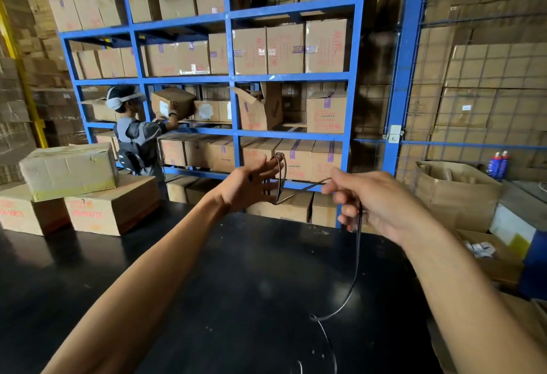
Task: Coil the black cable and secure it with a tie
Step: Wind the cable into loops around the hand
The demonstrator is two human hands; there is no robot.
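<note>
A thin black cable is looped around the spread fingers of my left hand, which is raised above the black table. From those loops the cable runs right to my right hand, whose fingers pinch it. Below my right hand the cable hangs down and curls onto the table near the bottom edge of the view. No tie is visible.
Cardboard boxes are stacked on the table's far left. Blue shelving full of boxes stands behind. A person at the shelves handles a box. An open carton and clutter lie to the right.
</note>
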